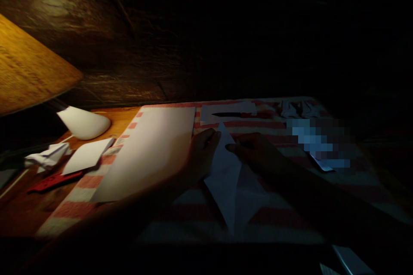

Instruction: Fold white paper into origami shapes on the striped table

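The folded paper (226, 172) is white, greyed by shadow. Under it, the tablecloth (74, 197) is striped red and white. The large sheet (151, 150) is plain white. The tabletop (119, 121) is orange-brown wood, the lampshade (26, 73) amber, the card (51, 181) red and the blade (226, 114) black.

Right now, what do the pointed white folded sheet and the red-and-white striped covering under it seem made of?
Pointed white folded sheet: likely thin matte paper, given its sharp creases. Red-and-white striped covering: probably woven cloth, dull, no glare; dimness leaves it open.
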Action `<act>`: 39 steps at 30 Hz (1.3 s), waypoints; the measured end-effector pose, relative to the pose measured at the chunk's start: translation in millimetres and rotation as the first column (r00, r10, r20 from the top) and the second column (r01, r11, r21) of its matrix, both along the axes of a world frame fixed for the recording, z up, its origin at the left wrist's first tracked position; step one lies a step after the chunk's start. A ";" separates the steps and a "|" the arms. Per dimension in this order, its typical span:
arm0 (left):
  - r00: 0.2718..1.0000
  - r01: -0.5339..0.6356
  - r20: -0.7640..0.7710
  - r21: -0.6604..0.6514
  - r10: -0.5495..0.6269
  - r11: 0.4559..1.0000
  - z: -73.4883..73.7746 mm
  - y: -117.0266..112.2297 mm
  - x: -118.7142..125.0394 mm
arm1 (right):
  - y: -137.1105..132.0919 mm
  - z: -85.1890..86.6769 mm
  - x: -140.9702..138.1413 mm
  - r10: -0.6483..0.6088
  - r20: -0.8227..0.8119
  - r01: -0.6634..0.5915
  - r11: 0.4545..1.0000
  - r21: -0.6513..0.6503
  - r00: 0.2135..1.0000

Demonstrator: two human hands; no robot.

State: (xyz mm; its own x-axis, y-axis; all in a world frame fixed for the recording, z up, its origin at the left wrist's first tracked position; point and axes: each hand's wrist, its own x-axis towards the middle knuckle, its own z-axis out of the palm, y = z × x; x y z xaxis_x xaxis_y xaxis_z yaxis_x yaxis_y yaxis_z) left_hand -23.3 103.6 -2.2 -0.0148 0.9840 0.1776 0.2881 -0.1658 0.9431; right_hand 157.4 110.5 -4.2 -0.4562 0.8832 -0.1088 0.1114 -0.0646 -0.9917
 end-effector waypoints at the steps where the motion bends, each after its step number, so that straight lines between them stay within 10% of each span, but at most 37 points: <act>1: 1.000 -0.003 0.007 0.003 0.003 1.000 0.5 -0.2 0.4 | 0.5 0.3 -0.2 -0.011 0.006 0.011 1.000 0.025 1.000; 39: 0.991 0.131 -0.017 -0.087 -0.133 0.988 2.0 -1.5 -4.4 | 12.8 12.2 12.2 -0.366 -0.084 0.375 0.905 0.201 0.927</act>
